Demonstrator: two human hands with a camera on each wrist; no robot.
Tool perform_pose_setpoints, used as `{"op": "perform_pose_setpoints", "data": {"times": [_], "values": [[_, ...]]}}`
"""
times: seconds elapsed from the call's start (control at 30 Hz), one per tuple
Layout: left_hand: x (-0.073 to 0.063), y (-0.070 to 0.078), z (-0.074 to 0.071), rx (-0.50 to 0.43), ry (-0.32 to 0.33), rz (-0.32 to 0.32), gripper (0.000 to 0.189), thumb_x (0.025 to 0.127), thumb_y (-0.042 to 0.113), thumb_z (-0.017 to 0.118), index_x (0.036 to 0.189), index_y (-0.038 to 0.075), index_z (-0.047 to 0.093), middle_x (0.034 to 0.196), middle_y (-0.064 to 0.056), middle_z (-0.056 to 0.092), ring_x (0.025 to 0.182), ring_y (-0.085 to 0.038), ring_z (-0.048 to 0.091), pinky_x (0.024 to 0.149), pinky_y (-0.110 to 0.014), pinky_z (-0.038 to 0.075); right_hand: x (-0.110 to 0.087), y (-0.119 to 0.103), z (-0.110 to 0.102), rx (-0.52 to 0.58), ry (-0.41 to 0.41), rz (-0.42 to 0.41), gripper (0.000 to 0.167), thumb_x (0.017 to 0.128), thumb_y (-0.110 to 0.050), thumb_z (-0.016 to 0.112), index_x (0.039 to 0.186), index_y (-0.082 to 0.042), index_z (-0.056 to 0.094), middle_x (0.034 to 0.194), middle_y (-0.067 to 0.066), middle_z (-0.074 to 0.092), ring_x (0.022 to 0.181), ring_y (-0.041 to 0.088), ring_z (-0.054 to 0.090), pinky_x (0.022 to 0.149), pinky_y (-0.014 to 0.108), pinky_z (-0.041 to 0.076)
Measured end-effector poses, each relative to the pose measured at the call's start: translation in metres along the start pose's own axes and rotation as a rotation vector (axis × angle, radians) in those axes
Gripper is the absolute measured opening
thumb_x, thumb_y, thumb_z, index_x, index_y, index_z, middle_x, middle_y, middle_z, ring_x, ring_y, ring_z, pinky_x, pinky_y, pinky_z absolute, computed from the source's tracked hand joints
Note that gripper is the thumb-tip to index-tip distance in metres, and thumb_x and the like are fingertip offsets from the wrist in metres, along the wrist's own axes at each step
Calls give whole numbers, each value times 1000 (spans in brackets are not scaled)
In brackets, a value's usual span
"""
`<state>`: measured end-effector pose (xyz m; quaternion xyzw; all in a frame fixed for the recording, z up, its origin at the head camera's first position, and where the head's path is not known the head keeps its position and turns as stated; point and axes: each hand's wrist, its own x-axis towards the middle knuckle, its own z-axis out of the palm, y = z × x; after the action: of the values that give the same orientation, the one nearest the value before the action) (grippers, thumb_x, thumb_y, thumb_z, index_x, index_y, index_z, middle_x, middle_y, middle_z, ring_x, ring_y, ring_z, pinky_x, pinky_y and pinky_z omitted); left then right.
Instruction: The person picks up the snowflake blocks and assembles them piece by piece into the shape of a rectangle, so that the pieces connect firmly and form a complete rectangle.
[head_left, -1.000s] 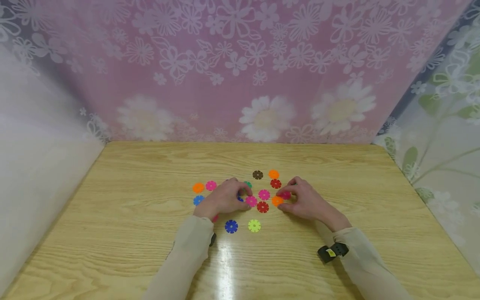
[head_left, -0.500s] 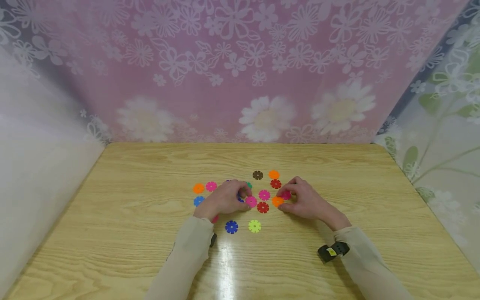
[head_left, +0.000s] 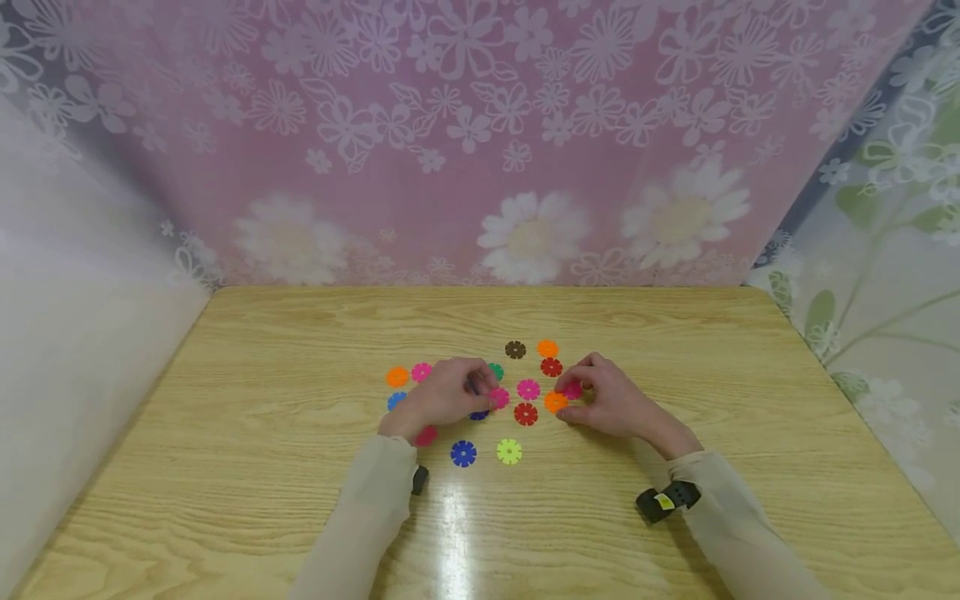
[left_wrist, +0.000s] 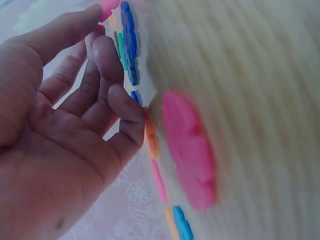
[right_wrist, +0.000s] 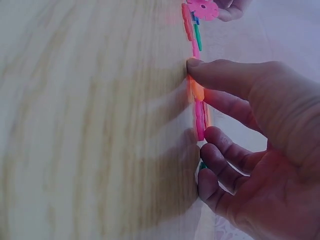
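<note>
A pink flowered backdrop (head_left: 420,200) rises just behind the wood-grain table (head_left: 225,467).

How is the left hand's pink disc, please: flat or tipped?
Tipped: the right wrist view shows the pink disc face-on, a red disc edge-on.

On the black wrist device (head_left: 651,507) at my right sleeve (head_left: 727,512), a small yellow sticker (head_left: 664,502) is showing, its marking appearing too blurred for reading. I am finding no legible text, brand or number anywhere.
</note>
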<state>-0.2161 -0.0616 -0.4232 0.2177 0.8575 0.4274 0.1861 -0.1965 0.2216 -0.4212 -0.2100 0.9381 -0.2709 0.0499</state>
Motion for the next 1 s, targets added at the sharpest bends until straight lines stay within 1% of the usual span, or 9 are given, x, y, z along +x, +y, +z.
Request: {"op": "perform_pose_setpoints", "data": {"times": [0.17,0.33,0.53,0.67,0.8,1.0], "values": [[-6,1,-5,-65,9,7,9,97,11,68,104,15,69,97,-1,68,87,-18,61,75,-30,53,0,-1,-2,-1,-12,8,24,83,-20,85,100,-13,70,95,6,57,86,18,51,76,31,44],[-11,1,-6,-92,39,7,7,98,17,69,103,21,70,100,2,68,89,-18,62,77,-32,54,1,1,-3,31,-10,-12,27,81,-16,86,99,-10,67,90,3,62,82,15,53,72,26,46],[-19,4,-7,-132,86,16,7,98,23,70,105,21,70,102,2,70,92,-18,63,79,-32,54,0,2,-3,78,-22,8,28,81,-12,86,98,-11,64,81,-2,59,74,13,52,65,22,44],[-25,6,-9,-152,112,13,8,98,24,70,106,23,70,104,4,70,93,-18,64,79,-34,55,-2,5,-5,112,-22,21,27,81,-13,86,98,-11,65,81,-2,61,74,14,53,65,22,46],[-31,7,-10,-159,121,20,10,98,23,70,108,22,69,106,3,70,94,-18,65,80,-34,56,-3,8,-6,175,-35,43,24,83,-16,86,99,-11,69,83,-1,65,75,14,56,66,22,47],[-36,5,-10,-190,127,38,10,98,20,68,108,19,69,107,-6,72,96,-25,67,81,-36,56,-7,10,-10,290,-55,90,16,87,-18,83,97,-10,74,87,3,70,78,15,61,69,22,51]]}}
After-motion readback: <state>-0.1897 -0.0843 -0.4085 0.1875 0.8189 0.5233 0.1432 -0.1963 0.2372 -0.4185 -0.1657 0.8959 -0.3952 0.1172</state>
